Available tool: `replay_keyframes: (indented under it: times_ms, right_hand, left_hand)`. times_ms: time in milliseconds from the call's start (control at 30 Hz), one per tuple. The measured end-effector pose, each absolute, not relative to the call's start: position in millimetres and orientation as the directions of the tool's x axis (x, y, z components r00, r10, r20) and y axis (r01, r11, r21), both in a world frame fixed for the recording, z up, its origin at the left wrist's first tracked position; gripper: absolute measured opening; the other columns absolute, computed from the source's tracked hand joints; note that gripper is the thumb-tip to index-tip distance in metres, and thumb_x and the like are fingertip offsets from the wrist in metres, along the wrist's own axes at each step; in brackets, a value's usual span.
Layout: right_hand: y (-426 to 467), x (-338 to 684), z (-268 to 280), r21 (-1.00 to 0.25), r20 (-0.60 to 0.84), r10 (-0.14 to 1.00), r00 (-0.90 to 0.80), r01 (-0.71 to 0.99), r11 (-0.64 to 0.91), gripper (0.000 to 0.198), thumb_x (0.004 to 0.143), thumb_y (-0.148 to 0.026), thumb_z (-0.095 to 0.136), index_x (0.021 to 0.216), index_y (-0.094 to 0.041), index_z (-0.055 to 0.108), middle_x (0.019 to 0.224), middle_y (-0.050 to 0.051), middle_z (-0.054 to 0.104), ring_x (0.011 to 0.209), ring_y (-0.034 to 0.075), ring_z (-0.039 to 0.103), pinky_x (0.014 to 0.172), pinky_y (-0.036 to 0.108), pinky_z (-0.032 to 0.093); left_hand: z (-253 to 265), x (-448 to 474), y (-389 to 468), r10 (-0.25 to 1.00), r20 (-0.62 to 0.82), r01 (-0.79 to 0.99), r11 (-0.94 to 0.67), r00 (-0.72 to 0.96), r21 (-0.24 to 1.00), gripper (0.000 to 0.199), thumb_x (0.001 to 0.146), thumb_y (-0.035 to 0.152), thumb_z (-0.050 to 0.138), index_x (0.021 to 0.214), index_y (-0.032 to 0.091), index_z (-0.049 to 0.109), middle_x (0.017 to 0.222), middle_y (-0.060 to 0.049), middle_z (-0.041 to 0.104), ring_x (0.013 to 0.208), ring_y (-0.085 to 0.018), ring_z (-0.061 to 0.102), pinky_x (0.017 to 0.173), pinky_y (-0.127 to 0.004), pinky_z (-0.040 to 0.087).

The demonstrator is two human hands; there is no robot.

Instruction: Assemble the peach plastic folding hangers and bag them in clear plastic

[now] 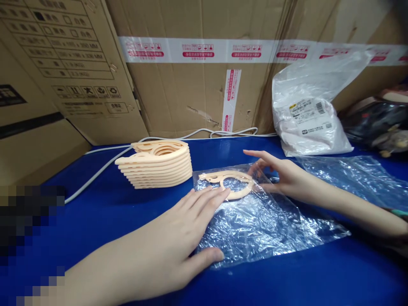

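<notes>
A peach-coloured plastic folding hanger (237, 195) lies flat at the far end of a clear plastic bag (245, 231). Whether it is inside the bag or on top, I cannot tell. My left hand (188, 229) rests flat with its fingers stretched out, the fingertips on the hanger's near left part and the thumb on the bag. At the hanger's right end is my right hand (277, 174), its index finger extended and its thumb apart, by the bag's film. Left of the bag stands a neat stack of matching folding hangers (159, 168).
A filled white plastic bag (312, 123) with a label stands at the back right. Another clear plastic bag (360, 178) lies behind my right forearm. Large cardboard boxes (197, 89) wall off the back and left. A white cable (95, 182) runs along the blue table surface (127, 225).
</notes>
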State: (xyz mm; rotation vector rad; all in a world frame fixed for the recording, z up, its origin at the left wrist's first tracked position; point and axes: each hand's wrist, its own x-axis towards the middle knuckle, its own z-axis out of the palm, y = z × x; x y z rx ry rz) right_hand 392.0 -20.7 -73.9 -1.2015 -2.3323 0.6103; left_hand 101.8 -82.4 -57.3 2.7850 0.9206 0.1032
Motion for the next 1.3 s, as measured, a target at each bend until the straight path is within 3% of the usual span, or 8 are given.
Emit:
replay_keyframes:
  times_ms: [133,367,467,600,733,867,1133,1300]
  right_hand:
    - [-18.3,396.3,-74.1,-0.534,0.179,0.829,-0.531,0.655,0.535,0.073,0.086,-0.041,0.063,0.148,-0.022,0.03,0.105,0.007,0.068,0.094,0.023,0.062,0.087,0.042,0.048]
    - [-12.9,412.2,-61.4,-0.382,0.134,0.852,-0.507,0.767,0.516,0.062,0.091,-0.038,0.054,0.146,-0.019,0.033,0.103,0.01,0.069,0.089,0.025,0.064,0.08,0.042,0.047]
    - [-14.2,413.3,-54.3,-0.336,0.149,0.863,-0.483,0.796,0.503,0.058,0.092,-0.035,0.051,0.144,-0.014,0.037,0.098,0.011,0.069,0.086,0.025,0.064,0.079,0.042,0.046]
    - [-17.1,412.4,-49.8,-0.323,0.182,0.869,-0.46,0.807,0.495,0.059,0.091,-0.037,0.054,0.143,-0.014,0.04,0.091,0.009,0.068,0.081,0.023,0.063,0.076,0.04,0.046]
    - [-18.9,411.7,-48.1,-0.305,0.19,0.869,-0.457,0.814,0.495,0.057,0.091,-0.04,0.053,0.141,-0.015,0.042,0.089,0.009,0.067,0.078,0.023,0.063,0.072,0.039,0.045]
    - [-20.9,410.3,-46.8,-0.291,0.207,0.864,-0.459,0.815,0.502,0.054,0.091,-0.038,0.053,0.139,-0.014,0.044,0.087,0.008,0.067,0.077,0.022,0.062,0.072,0.038,0.044]
    - [-24.1,406.7,-43.8,-0.321,0.295,0.835,-0.464,0.775,0.544,0.052,0.092,-0.045,0.053,0.135,-0.017,0.049,0.087,0.006,0.068,0.078,0.022,0.063,0.073,0.038,0.046]
    - [-50.0,384.0,-43.0,-0.426,0.407,0.769,-0.492,0.643,0.637,0.057,0.086,-0.048,0.064,0.136,-0.026,0.048,0.119,0.008,0.064,0.104,0.027,0.061,0.087,0.041,0.049]
  left_hand:
    - [-50.6,101.9,-79.9,0.58,0.05,0.554,-0.798,0.813,0.239,0.076,0.093,0.052,0.051,0.153,0.014,0.022,0.158,-0.013,0.028,0.145,-0.03,0.028,0.116,-0.048,0.033]
    - [-26.1,73.8,-46.1,0.569,0.457,0.607,-0.791,0.684,0.077,0.067,0.092,0.041,0.057,0.149,0.02,0.029,0.154,-0.008,0.037,0.143,-0.028,0.031,0.119,-0.046,0.026]
    - [-20.3,47.7,-22.2,0.626,0.472,0.695,-0.718,0.621,0.038,0.063,0.093,0.041,0.054,0.147,0.016,0.033,0.152,-0.01,0.037,0.139,-0.031,0.033,0.116,-0.051,0.027]
    - [-20.1,16.0,2.2,0.762,0.413,0.821,-0.569,0.498,0.059,0.075,0.084,0.058,0.06,0.146,0.022,0.037,0.142,-0.005,0.049,0.124,-0.036,0.05,0.102,-0.053,0.043]
    - [-22.8,2.3,10.3,0.806,0.349,0.828,-0.546,0.478,0.129,0.067,0.086,0.052,0.059,0.143,0.023,0.041,0.133,-0.003,0.06,0.112,-0.031,0.06,0.094,-0.049,0.05]
    - [-24.6,0.8,11.9,0.789,0.357,0.801,-0.578,0.501,0.154,0.063,0.085,0.048,0.061,0.14,0.021,0.045,0.124,-0.003,0.066,0.102,-0.027,0.064,0.086,-0.042,0.055]
    - [-18.3,24.8,-5.1,0.726,0.499,0.777,-0.611,0.473,0.152,0.068,0.077,0.058,0.067,0.132,0.021,0.051,0.126,0.002,0.062,0.105,-0.026,0.061,0.092,-0.042,0.051]
    - [-31.3,67.9,-37.4,0.582,0.587,0.705,-0.709,0.563,0.027,0.075,0.075,0.064,0.068,0.134,0.022,0.047,0.125,-0.008,0.063,0.106,-0.027,0.062,0.089,-0.039,0.051]
